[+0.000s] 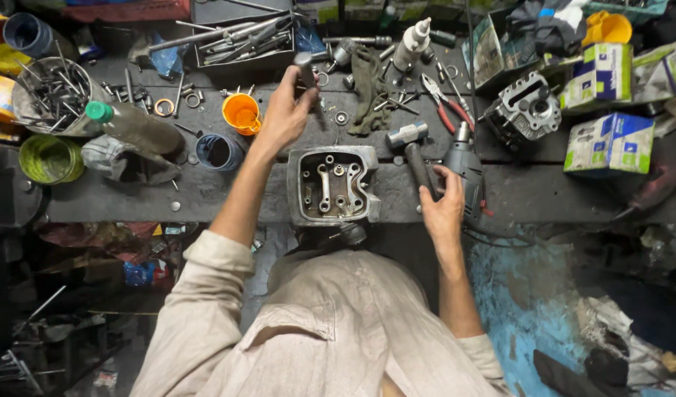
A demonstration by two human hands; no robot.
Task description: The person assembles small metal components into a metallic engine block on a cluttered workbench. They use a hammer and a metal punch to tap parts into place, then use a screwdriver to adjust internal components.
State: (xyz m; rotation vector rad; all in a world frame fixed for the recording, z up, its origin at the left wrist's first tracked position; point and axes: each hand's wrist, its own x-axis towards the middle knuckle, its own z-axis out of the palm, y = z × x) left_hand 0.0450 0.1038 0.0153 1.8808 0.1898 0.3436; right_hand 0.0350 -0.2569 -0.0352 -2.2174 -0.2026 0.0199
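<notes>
A grey metal engine cylinder head [332, 184] lies open side up at the near edge of the dark workbench [117, 198]. My left hand [285, 114] is raised beyond it, fingers closed around a short dark metal tool [306, 70]. My right hand [442, 206] rests to the right of the casting, gripping the handle of a steel hammer [410, 143] whose head points away from me. An electric drill [464, 165] lies just right of that hand.
An orange cup [242, 112] and a blue cup [219, 151] stand left of my left hand. A bottle with a green cap [132, 125], a bin of nails [52, 94], red pliers [448, 106], another engine part [525, 110] and cardboard boxes [610, 143] crowd the bench.
</notes>
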